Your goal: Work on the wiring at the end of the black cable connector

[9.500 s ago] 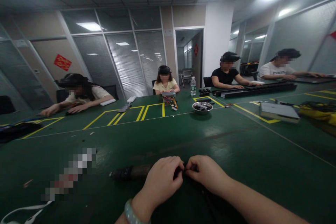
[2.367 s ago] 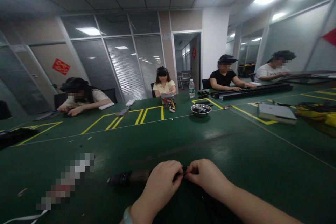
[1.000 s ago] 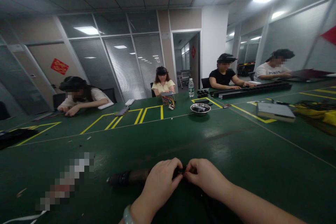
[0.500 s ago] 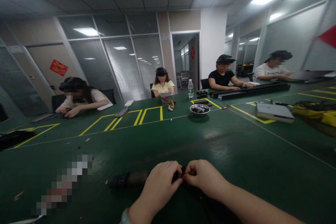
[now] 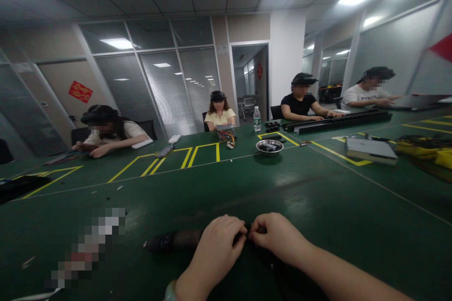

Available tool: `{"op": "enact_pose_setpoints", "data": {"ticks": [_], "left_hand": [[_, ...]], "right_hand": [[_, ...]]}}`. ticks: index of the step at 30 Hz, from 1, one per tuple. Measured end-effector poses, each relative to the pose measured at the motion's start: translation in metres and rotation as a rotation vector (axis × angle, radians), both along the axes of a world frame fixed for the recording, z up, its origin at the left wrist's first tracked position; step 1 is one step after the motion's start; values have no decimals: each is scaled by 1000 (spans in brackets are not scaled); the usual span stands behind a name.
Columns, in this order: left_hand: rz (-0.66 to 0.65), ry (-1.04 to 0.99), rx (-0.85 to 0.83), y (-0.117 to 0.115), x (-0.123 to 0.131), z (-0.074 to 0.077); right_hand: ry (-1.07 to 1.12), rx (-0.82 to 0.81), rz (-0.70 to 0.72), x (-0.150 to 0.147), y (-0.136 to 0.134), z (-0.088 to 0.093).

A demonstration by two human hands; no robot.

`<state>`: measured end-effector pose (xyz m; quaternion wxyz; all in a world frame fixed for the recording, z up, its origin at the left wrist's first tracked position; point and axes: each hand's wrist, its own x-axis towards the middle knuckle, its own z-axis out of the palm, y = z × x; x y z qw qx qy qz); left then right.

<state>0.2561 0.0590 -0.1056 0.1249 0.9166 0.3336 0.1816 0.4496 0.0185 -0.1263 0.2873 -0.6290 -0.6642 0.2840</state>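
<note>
A dark cylindrical tool with a metal tip (image 5: pixel 183 240), like an electric screwdriver, lies on the green table, tip to the left. My left hand (image 5: pixel 221 244) rests over its right part and hides it, thumb and forefinger pinched together. Close beside it, my right hand (image 5: pixel 275 237) is also closed in a pinch, its fingertips almost meeting the left ones. A small black piece shows between the hands; what each set of fingertips grips is hidden. Dark, cord-like material runs below my right hand, too dim to make out.
A pixelated long object (image 5: pixel 88 249) lies at the left. Farther off stand a metal bowl (image 5: pixel 270 152) of dark parts and a water bottle (image 5: pixel 257 121). A grey box (image 5: pixel 370 149), yellow bins (image 5: pixel 443 162) and long black rails (image 5: pixel 339 121) sit right. Several people work across the table.
The fingertips of my two hands have come slightly apart, my right hand shifting a little to the right. The tool lies as before.
</note>
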Motion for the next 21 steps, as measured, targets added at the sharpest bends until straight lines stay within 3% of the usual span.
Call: {"op": "enact_pose_setpoints", "data": {"ticks": [6,21], "left_hand": [[74,26,-44,-1,1,1],[18,-24,-20,0,-1,-3]], "right_hand": [[-18,8,-12,0,0,-2],[-22,10,1,0,-1,-2]]}}
